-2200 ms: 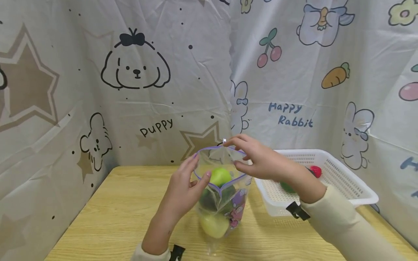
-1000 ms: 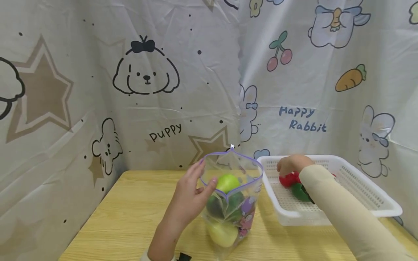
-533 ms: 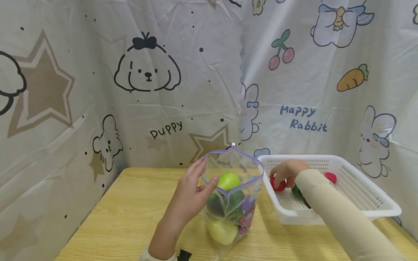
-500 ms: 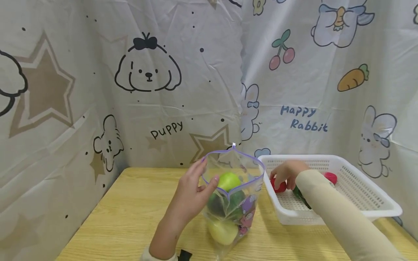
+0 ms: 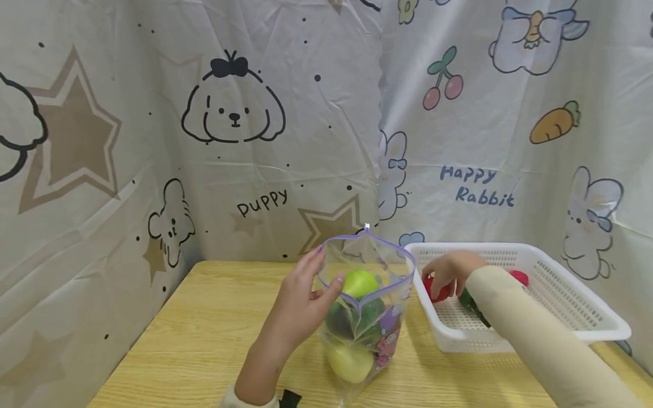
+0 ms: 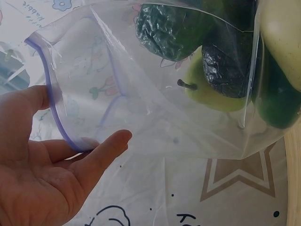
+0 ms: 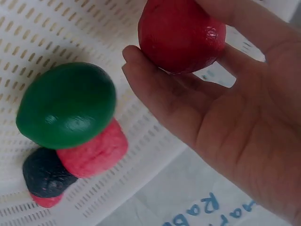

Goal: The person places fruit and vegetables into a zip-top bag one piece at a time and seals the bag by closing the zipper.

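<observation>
A clear zip bag (image 5: 403, 286) with a purple-edged mouth stands upright on the table, its mouth wide. My left hand (image 5: 301, 306) holds the mouth's left side, thumb at the front rim and fingers round the outer edge. Inside lie a yellow-green apple (image 5: 360, 284) on top, dark green fruits (image 5: 368, 317) below it, and a pale yellow fruit (image 5: 350, 362) at the bottom. My right hand (image 5: 459, 269) reaches into the white basket (image 5: 609, 328) and grips a red round fruit (image 7: 181, 40) between thumb and fingers, near the basket's left wall.
In the right wrist view, a glossy green fruit (image 7: 68, 106) lies in the basket against a pinkish-red piece (image 7: 96, 150). Beside them is a dark wrinkled fruit (image 7: 44, 172). The basket stands right of the bag, close to the printed curtain (image 5: 316, 113) behind the wooden table (image 5: 204, 334).
My right hand has left the bag's rim, gone into the basket and taken hold of the red fruit, shifting left with it. The left hand stays at the bag's mouth.
</observation>
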Demonstrator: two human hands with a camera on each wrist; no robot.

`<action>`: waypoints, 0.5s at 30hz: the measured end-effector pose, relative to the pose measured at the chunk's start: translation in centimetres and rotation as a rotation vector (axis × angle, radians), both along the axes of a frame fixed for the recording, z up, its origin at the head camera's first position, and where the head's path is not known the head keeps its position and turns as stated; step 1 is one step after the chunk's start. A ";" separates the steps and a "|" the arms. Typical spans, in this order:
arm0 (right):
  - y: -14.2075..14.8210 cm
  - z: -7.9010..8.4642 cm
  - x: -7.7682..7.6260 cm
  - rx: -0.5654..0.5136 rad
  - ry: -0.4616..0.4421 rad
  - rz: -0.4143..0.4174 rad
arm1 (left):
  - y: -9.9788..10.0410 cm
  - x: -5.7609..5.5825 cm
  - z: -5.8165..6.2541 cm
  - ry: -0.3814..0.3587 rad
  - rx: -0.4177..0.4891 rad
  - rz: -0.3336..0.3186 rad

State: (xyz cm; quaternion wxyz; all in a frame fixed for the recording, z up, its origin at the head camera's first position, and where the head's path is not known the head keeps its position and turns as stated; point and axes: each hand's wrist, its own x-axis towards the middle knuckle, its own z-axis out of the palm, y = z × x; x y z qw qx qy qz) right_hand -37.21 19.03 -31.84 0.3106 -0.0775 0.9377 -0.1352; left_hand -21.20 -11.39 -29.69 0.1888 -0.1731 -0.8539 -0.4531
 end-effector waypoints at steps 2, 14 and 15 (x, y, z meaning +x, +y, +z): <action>-0.2 0.9 0.1 0.014 0.048 0.042 | 0.0 0.0 0.0 -0.001 -0.002 0.003; -0.2 7.9 3.7 -0.140 0.686 0.314 | 0.2 -0.1 0.1 -0.023 -0.005 -0.022; -0.2 8.3 4.2 -0.168 0.732 0.313 | 0.3 -0.1 0.1 -0.023 -0.005 -0.024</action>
